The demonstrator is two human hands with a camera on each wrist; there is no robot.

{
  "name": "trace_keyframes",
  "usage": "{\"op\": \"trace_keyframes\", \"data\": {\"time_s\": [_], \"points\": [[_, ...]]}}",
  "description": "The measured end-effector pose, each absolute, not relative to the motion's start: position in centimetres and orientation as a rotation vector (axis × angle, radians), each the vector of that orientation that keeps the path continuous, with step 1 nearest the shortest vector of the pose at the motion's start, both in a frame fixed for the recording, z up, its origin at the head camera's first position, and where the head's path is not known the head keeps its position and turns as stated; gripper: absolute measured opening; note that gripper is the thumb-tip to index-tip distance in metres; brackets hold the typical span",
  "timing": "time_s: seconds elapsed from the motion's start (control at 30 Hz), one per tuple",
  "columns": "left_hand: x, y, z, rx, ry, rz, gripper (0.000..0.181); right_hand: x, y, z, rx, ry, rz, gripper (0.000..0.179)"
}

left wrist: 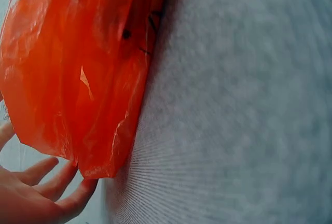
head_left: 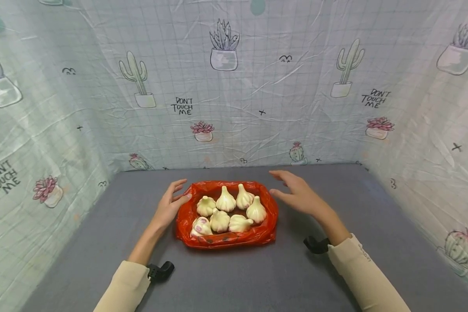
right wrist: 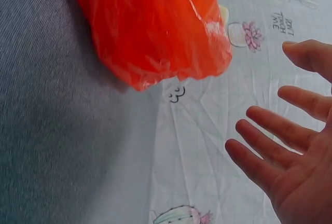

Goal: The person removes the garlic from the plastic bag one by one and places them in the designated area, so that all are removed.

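Note:
A red plastic bag (head_left: 226,242) with its top spread wide sits on the table, with several pale garlic bulbs (head_left: 256,211) inside it. One bulb (head_left: 201,226) at the front left shows purplish patches. My left hand (head_left: 170,206) is at the bag's left side, thumb by the rim and fingers loosely extended. In the left wrist view, fingertips of that hand (left wrist: 31,198) meet or nearly meet the red plastic (left wrist: 78,79); firm contact is hard to tell. My right hand (head_left: 300,195) hovers right of the bag, fingers spread, holding nothing; the right wrist view shows a gap between hand (right wrist: 301,156) and bag (right wrist: 155,22).
The grey table surface (head_left: 234,281) extends around the bag. A cloth printed with cacti (head_left: 253,86) hangs behind and along both sides. Black wrist devices (head_left: 161,271) are strapped at both sleeve cuffs.

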State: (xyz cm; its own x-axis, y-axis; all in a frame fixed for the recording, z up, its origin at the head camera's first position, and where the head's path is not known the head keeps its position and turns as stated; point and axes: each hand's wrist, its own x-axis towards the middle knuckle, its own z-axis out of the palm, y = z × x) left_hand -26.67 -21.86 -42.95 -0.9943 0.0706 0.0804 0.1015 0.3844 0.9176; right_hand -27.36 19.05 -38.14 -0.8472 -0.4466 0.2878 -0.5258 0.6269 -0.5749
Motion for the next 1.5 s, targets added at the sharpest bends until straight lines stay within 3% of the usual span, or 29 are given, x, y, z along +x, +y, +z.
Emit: {"op": "trace_keyframes", "data": {"time_s": [0.93, 1.5], "points": [[-26.6, -21.3, -44.0, -0.190, -2.614, -1.781, 0.062, -27.7, 16.7, -37.3, 0.920, -2.783, 1.134, 0.053], [-26.4, -22.4, -44.4, -0.264, -2.668, -1.715, 0.051, -27.6, 16.7, -37.5, 0.967, -2.801, 1.116, 0.051]]}}
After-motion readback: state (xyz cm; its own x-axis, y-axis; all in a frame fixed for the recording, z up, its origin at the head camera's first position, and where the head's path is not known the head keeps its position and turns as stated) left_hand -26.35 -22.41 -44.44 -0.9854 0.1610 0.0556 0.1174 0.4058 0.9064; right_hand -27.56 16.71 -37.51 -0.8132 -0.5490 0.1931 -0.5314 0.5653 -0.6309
